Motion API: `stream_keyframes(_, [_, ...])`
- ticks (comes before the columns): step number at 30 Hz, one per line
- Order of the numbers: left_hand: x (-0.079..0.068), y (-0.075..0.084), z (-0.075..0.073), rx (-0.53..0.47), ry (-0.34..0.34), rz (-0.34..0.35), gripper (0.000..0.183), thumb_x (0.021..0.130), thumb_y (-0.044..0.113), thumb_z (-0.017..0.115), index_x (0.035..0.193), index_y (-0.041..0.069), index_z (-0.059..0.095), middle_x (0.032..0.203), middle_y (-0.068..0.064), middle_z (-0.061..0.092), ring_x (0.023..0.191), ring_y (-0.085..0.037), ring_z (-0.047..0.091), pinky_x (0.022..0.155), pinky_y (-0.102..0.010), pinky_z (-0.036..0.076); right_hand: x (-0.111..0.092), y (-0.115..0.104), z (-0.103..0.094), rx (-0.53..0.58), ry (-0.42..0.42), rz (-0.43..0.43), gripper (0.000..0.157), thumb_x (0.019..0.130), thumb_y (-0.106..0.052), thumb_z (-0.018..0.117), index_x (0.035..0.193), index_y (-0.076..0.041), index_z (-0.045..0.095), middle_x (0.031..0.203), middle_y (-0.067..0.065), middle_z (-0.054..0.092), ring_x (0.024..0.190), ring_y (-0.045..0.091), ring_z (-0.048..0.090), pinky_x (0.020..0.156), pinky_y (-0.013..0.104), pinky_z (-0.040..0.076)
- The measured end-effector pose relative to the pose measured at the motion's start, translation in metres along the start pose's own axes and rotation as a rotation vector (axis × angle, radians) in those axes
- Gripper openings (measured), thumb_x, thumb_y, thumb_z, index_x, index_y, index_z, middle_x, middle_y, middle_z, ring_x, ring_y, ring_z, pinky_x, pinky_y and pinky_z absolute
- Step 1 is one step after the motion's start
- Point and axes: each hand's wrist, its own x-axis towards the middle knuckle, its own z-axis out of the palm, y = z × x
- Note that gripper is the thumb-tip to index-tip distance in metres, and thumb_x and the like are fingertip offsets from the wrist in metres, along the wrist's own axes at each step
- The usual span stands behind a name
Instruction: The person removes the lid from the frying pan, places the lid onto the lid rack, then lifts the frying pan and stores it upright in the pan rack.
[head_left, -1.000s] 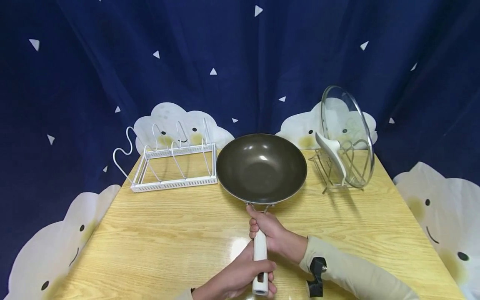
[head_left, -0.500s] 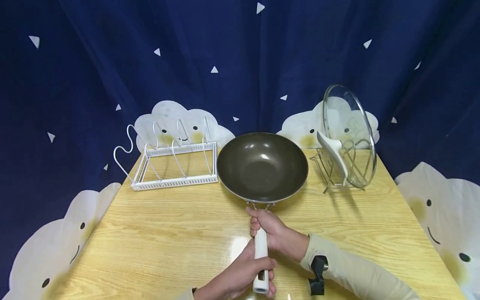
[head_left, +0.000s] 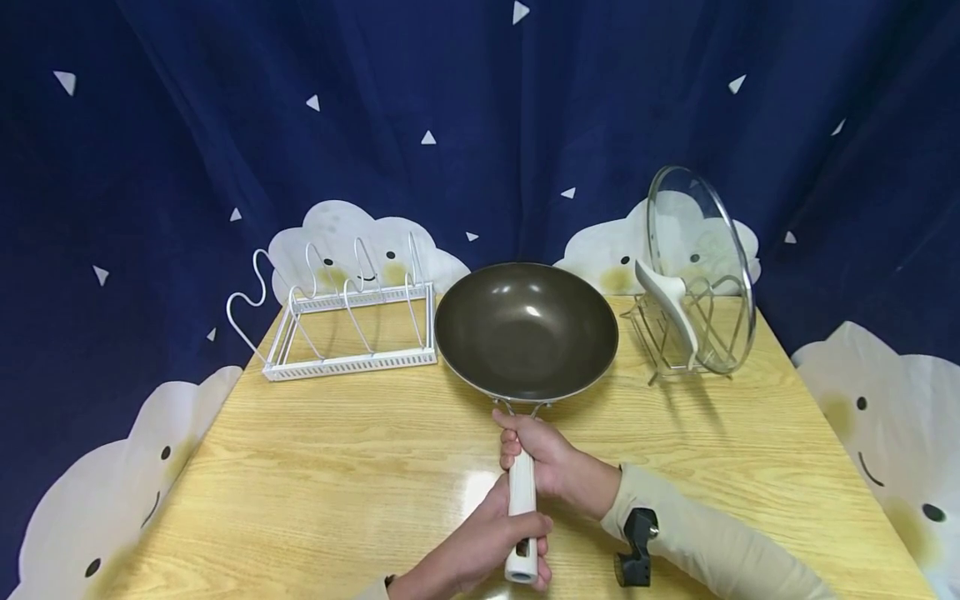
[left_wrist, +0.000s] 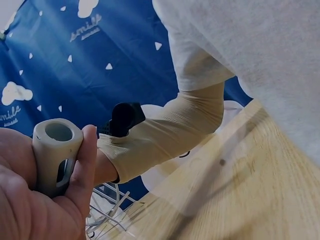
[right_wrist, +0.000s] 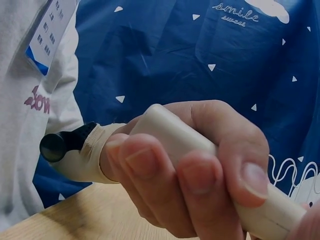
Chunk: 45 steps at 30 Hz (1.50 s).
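Note:
A dark-coated wok [head_left: 527,333] faces upward over the middle of the table, its white handle [head_left: 522,492] pointing toward me. The right hand [head_left: 547,454] grips the handle close to the pan, thumb along the top. Lower down, the left hand [head_left: 491,537] wraps around the handle near its end. In the left wrist view, the hollow handle end [left_wrist: 52,150] sits in the left palm [left_wrist: 20,205]. The right wrist view shows the left hand's curled fingers [right_wrist: 200,175] around the handle [right_wrist: 270,212]. Whether the wok's base touches the table is hidden.
A white wire rack [head_left: 352,358] stands left, close to the wok's rim. On the right, a metal stand [head_left: 656,358] holds an upright glass lid [head_left: 693,225] with a white handle. A blue curtain [head_left: 480,100] hangs behind the wooden table [head_left: 315,467].
Both hands keep their grip on the wok handle. The wok stays nearly where it was; the whole view shifts slightly.

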Motion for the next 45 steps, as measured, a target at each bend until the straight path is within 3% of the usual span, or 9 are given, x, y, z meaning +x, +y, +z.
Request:
stream_keyframes(22, [-0.011,0.004,0.003,0.005,0.018,-0.014,0.065,0.089,0.002,0.059,0.142,0.002,0.022,0.071,-0.006,0.056,0.051,-0.017,0.064,0.051,-0.03,0.057,-0.009,0.002,0.006,0.043,-0.02,0.022,0.032,0.108,-0.026,0.051,0.079,-0.017,0.041,0.056,-0.014,0.036,0.045,-0.002,0.035,0.048,0.01,0.032])
stream_keyframes(33, [-0.021,0.016,0.0,0.087,0.01,0.007,0.056,0.088,0.0,0.06,0.134,0.0,0.029,0.069,-0.006,0.056,0.05,-0.017,0.064,0.049,-0.029,0.057,-0.012,0.001,0.015,0.09,-0.042,0.016,0.024,0.108,-0.026,0.052,0.092,-0.017,0.036,0.058,-0.015,0.037,0.044,-0.004,0.035,0.045,0.01,0.032])
stream_keyframes(45, [-0.025,0.025,-0.002,0.127,0.054,0.01,0.051,0.087,0.0,0.061,0.129,-0.002,0.031,0.067,-0.007,0.057,0.047,-0.018,0.062,0.045,-0.03,0.055,-0.013,-0.005,0.025,0.134,-0.06,-0.002,0.021,0.109,-0.025,0.049,0.097,-0.017,0.033,0.06,-0.013,0.036,0.045,-0.003,0.034,0.045,0.01,0.032])
